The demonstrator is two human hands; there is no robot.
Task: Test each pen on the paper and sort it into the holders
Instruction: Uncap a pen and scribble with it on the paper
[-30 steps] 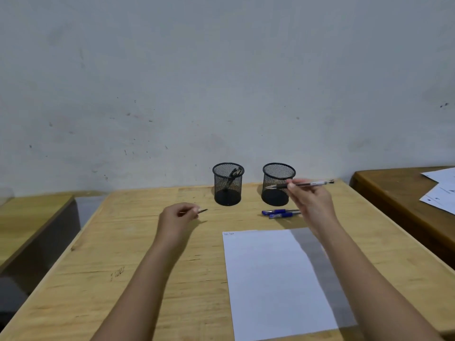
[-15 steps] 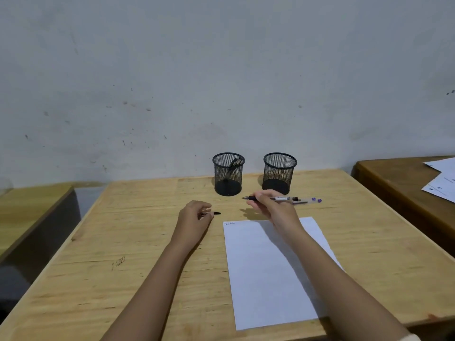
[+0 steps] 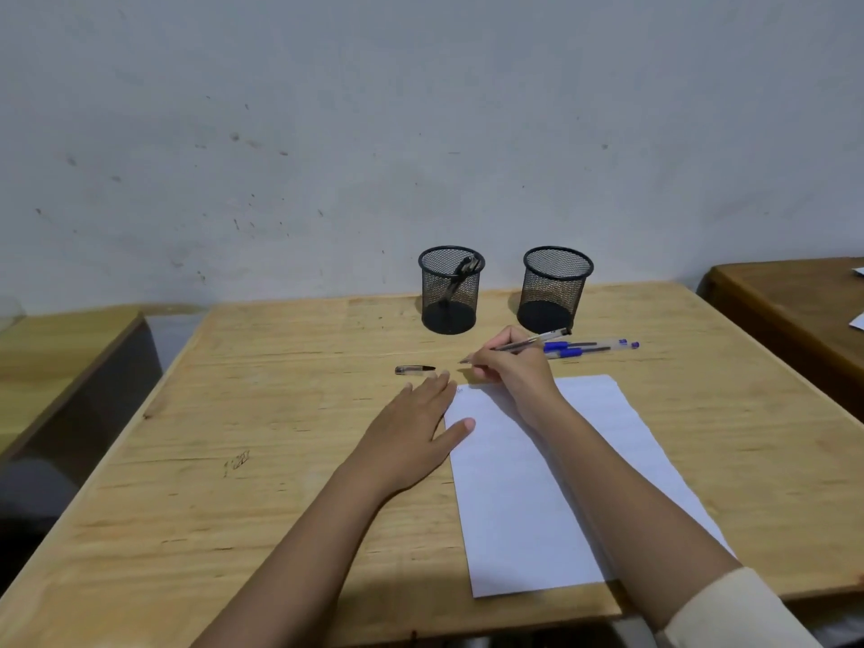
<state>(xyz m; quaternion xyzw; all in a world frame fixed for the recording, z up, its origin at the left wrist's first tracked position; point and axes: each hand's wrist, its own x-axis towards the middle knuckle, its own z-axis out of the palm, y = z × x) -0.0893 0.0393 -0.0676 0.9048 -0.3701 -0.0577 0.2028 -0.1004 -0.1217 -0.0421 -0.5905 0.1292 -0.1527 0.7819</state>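
At a wooden table (image 3: 280, 460) against a scuffed wall, we grip a pen (image 3: 523, 342) in our right hand (image 3: 514, 371), fingers closed around the barrel, its tip pointing left just above the top left corner of the paper (image 3: 561, 484); whether it touches the sheet we cannot tell. Our left hand (image 3: 411, 437) lies flat with fingers spread and holding nothing, its thumb on the paper's left edge. Just beyond its fingertips lies a pen cap (image 3: 414, 369) on the bare wood. Two blue pens (image 3: 589, 348) lie side by side to the right of our right hand, in front of the right holder (image 3: 554, 287). That mesh holder looks empty, while the left holder (image 3: 450, 290) has one pen leaning inside. Both holders stand upright near the table's far edge.
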